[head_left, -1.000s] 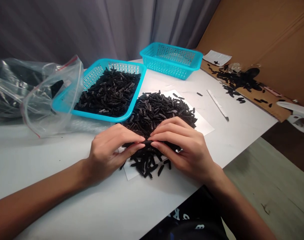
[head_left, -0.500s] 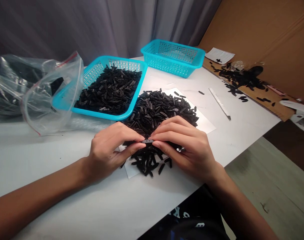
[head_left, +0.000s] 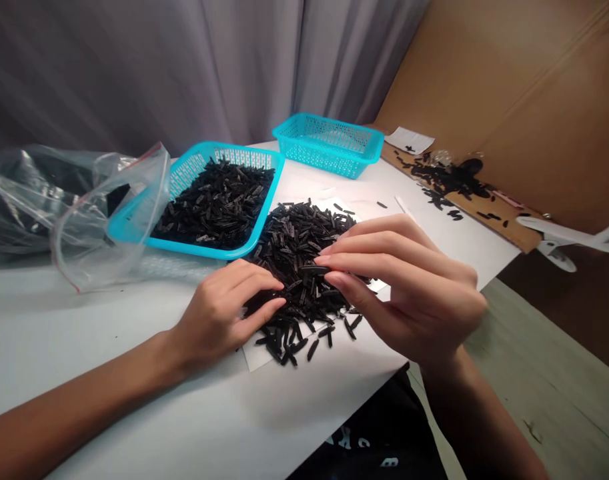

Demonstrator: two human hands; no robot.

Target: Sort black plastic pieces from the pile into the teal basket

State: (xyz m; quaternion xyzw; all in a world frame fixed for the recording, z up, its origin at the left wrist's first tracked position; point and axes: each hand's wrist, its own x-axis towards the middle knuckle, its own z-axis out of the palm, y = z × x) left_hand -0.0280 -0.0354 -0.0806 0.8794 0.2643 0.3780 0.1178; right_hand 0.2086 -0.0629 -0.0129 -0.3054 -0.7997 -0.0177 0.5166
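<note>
Between the thumb and fingers of my right hand (head_left: 409, 280) is a small black slotted strip (head_left: 313, 270), raised above a heap of similar strips (head_left: 304, 230). The heap lies on a white sheet (head_left: 259, 357) on the table. My left hand (head_left: 229, 303) rests at the heap's left side, thumb and forefinger parted, with nothing visible between them. Its other fingers are partly hidden. Beyond it stands a blue basket (head_left: 224, 252) filled with more black strips.
A second blue basket (head_left: 329, 160) sits at the back. On the left lies a clear zip bag (head_left: 109, 233) with dark contents. Scattered black pieces (head_left: 449, 180) and a paper slip (head_left: 410, 140) lie on cardboard at the right, near a white clip-like object (head_left: 554, 233).
Both hands held the strip before; now the left has let go and the right has drawn back rightward and nearer with it, its side turned. The view has tilted upward and shifted right.
</note>
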